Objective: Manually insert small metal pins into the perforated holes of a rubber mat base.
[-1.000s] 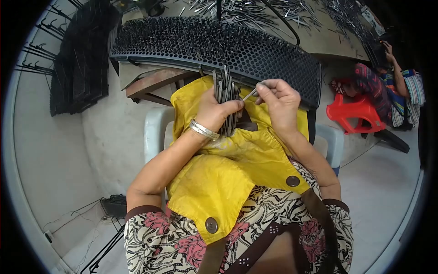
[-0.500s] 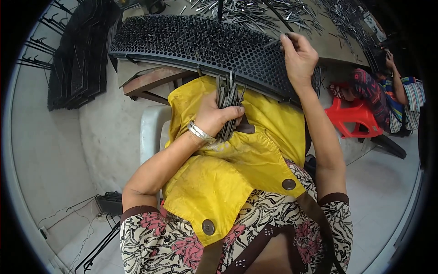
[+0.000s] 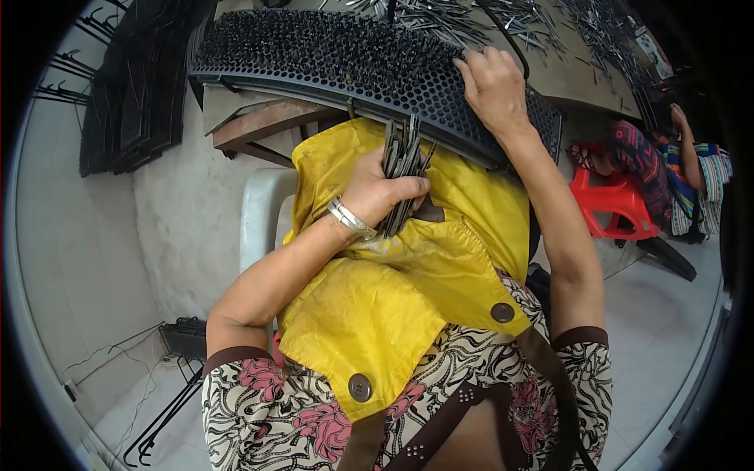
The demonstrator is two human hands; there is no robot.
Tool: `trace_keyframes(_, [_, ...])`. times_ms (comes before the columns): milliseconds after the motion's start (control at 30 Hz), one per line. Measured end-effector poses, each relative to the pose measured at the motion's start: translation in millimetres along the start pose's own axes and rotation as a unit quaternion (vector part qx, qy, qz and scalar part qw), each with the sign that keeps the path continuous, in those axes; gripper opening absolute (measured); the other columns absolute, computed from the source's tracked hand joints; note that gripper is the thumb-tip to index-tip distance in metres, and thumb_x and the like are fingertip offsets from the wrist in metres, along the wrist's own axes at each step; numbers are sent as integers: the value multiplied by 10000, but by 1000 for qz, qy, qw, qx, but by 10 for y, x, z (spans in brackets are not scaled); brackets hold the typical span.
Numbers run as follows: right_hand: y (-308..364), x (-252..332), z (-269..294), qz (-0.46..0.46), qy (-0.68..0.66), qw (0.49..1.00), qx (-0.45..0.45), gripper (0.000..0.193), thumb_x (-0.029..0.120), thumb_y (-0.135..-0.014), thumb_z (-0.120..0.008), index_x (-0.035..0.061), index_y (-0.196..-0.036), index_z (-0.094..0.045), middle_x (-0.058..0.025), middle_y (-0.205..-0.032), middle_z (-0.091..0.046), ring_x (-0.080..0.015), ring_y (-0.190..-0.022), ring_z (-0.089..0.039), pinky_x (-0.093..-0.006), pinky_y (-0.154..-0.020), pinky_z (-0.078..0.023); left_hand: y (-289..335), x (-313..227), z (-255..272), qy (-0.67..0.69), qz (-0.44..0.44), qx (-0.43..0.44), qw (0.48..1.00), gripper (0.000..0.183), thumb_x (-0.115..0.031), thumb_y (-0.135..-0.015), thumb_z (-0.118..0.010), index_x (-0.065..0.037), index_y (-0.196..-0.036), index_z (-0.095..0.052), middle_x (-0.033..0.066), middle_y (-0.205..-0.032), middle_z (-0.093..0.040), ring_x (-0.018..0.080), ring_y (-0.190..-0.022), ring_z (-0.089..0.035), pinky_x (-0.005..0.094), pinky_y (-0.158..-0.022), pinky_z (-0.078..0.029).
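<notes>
My left hand [image 3: 377,188] is wrapped round a bundle of thin dark metal strips [image 3: 402,153], which points up and away from my lap. Over the right part of a long black perforated board [image 3: 440,106], my right hand [image 3: 496,90] has its fingers bent together and turned down. Whatever they may pinch is too small or hidden to make out. Many small dark pieces [image 3: 314,55] stand upright in the board's holes, densely on the left and far side. The holes near its front edge and right end are bare.
Loose metal strips [image 3: 448,20] lie heaped on the table behind the board. Stacked black boards [image 3: 133,94] stand at the far left beside hooked racks [image 3: 75,67]. A co-worker [image 3: 683,165] sits at the right near a red stool [image 3: 613,204]. A yellow apron [image 3: 361,306] covers my lap.
My right hand has moved slightly left over the board, its fingers now turned down toward the holes. My left hand with the bundle has shifted a little right in the picture.
</notes>
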State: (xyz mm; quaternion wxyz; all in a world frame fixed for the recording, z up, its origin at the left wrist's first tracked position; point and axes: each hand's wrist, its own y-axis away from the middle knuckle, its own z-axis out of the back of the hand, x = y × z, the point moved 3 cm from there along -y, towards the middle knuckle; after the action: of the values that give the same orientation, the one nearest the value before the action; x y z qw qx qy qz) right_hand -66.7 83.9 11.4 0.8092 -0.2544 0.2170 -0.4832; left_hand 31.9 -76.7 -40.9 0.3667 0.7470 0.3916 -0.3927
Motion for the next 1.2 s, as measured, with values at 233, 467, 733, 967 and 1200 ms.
trace_keyframes(233, [374,448,379,-284,-574,740,208,110,39,-744,-617,-18,-837,-600,-18,-695,-584,-61,-603,-526,-184,-549,-424,21,-22,1,51,3,3,999,134,22,-693,-595,8,-794,-508,51,-618,-518,142,-500,-504,251,-458,-406])
trace_keyframes(467, [443,316,415,-361,-551,751,39,60,11,-747,-604,-21,-797,-604,-4,-655,-566,-45,-568,-503,-173,-522,-411,9,18,28,26,-5,11,1000,186,3,-680,-609,18,-843,-520,59,-615,-545,136,-498,-532,243,-474,-437])
trace_keyframes(733, [179,-192,84,-294,-422,844,-150,91,34,-775,-590,-31,-837,-605,9,-684,-559,-33,-601,-487,-160,-554,-395,15,45,-6,61,17,21,998,218,20,-680,-598,28,-877,-504,68,-643,-549,140,-507,-537,253,-492,-447])
trace_keyframes(967, [-12,-150,-25,-99,-263,944,-170,71,7,-735,-592,-19,-800,-580,-96,-695,-571,-163,-616,-552,-236,-571,-429,19,35,-8,71,16,23,997,215,37,-678,-598,28,-870,-501,58,-641,-544,135,-503,-537,253,-493,-452])
trace_keyframes(1200, [-58,-107,-30,-31,-234,958,-161,64,-18,-703,-589,-18,-764,-568,-119,-714,-572,-242,-647,-565,-278,-594,-444,21,26,-17,76,22,29,996,209,53,-680,-590,23,-868,-503,59,-638,-543,135,-499,-537,250,-488,-453])
